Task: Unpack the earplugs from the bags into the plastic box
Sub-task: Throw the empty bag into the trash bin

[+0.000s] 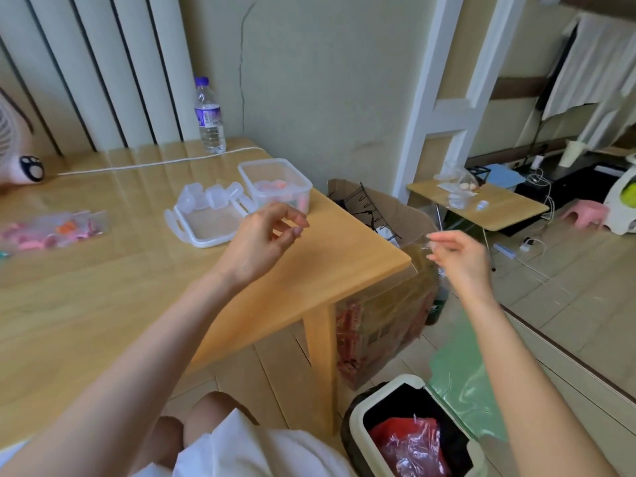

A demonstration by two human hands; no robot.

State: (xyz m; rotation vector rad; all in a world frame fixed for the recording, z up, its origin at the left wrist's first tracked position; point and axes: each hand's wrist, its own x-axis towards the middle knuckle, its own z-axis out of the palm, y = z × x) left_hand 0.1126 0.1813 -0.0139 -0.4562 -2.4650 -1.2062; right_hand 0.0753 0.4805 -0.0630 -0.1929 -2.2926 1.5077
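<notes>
I count one plastic box [303,197], one lid [210,226], one water bottle [209,118], one bin [357,416], one left hand [261,239], one right hand [463,258].

My arms bare, white cloth over my lap

My left hand [261,242] and right hand [461,259] are uncovered, and both forearms [144,356] are bare from the wrist to the picture's edge. A soft white garment [247,449] lies in loose folds across my lap. I cannot tell whether it is a skirt or a shirt hem. My bare knees [206,411] show just beyond it.
</notes>
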